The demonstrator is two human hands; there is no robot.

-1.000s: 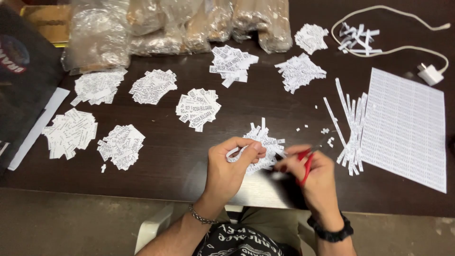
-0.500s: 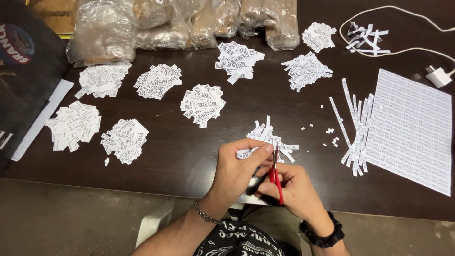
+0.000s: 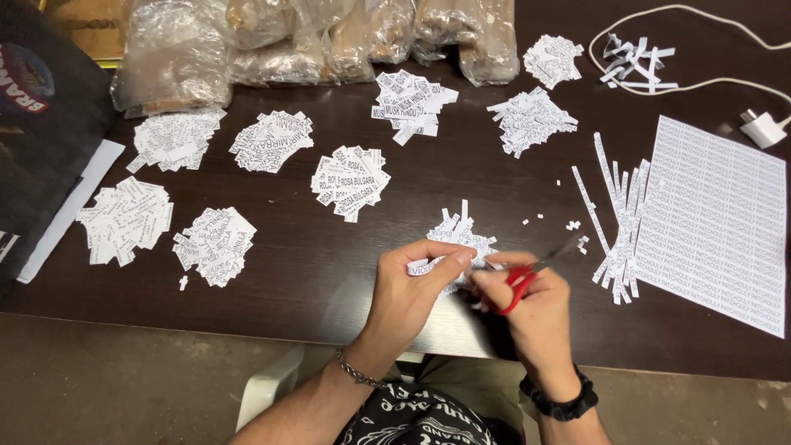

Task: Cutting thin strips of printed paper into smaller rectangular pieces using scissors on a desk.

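My left hand (image 3: 412, 292) pinches a narrow printed paper strip (image 3: 424, 266) between thumb and fingers, near the front edge of the dark wooden table (image 3: 329, 272). My right hand (image 3: 531, 317) grips red-handled scissors (image 3: 527, 276), blades pointing up and right, just beside the strip. Right behind both hands lies a small pile of cut paper labels (image 3: 461, 235). I wear a chain bracelet on the left wrist and a black band on the right.
Several piles of cut labels (image 3: 350, 181) are spread over the table. A printed sheet (image 3: 717, 222) and long cut strips (image 3: 618, 218) lie at the right. Clear plastic bags (image 3: 329, 37) line the back. A white cable with plug (image 3: 762, 128) sits far right, a black bag (image 3: 41, 124) at left.
The scissors have swung from pointing up to pointing up-right, and my right hand has shifted a little right. My left hand still holds the strip.
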